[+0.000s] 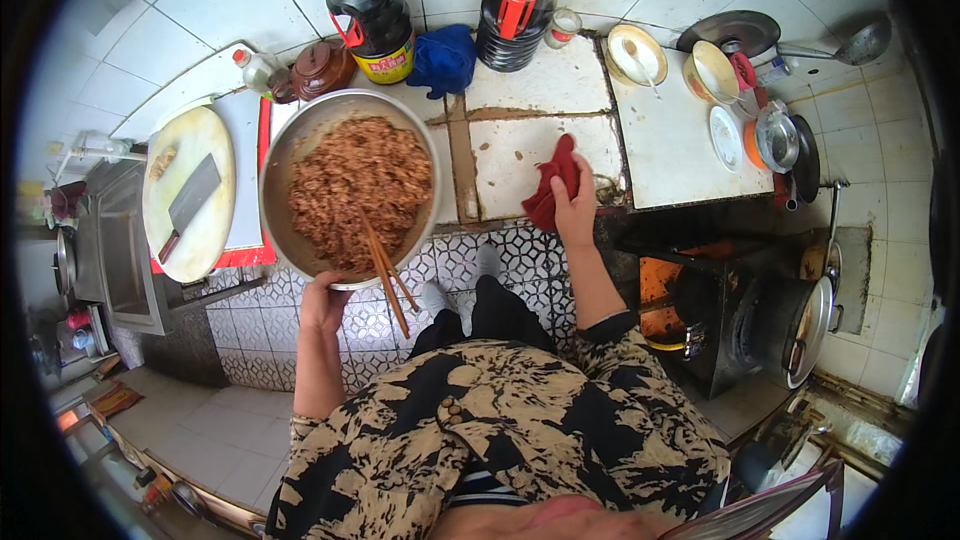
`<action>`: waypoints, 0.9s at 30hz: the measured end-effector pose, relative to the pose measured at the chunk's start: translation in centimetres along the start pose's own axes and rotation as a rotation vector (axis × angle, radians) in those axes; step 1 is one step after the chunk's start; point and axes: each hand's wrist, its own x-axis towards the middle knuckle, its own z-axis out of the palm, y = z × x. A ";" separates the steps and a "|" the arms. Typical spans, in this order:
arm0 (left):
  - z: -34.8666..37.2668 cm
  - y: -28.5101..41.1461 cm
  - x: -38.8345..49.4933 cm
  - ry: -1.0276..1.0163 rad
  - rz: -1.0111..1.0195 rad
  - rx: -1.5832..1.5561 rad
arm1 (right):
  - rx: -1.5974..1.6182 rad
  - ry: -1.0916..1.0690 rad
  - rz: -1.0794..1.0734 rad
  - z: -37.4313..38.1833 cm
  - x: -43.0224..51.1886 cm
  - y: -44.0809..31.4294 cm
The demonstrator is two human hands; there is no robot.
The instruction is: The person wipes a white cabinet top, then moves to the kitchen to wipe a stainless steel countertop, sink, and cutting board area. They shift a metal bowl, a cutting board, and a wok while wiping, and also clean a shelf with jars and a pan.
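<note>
My left hand (325,304) grips the near rim of a large metal bowl (271,217). Brown minced filling (356,184) fills much of it, and a pair of wooden chopsticks (385,274) leans out over the near edge. Bunched in my right hand (576,202) is a dark red cloth (546,191), held over the white tiled counter (540,146) near its front edge. Part of the cloth is hidden by my fingers.
To the left, a cleaver (193,195) lies on a round cutting board (217,142). Large dark sauce bottles (382,64) and a blue cloth (442,60) line the wall. Bowls (636,54) and a ladle (862,41) are at the right. Below stands a black stove (705,315).
</note>
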 end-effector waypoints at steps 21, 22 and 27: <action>-0.1 0.7 1.6 0.147 0.160 -0.066 | -0.707 -0.462 -0.359 17.6 14.1 0.6; -0.1 0.7 1.6 0.145 0.156 -0.072 | -0.676 -0.487 -0.384 17.9 14.6 0.9; -0.6 0.6 1.6 0.146 0.160 -0.054 | -0.412 -0.637 -0.552 13.7 14.7 2.4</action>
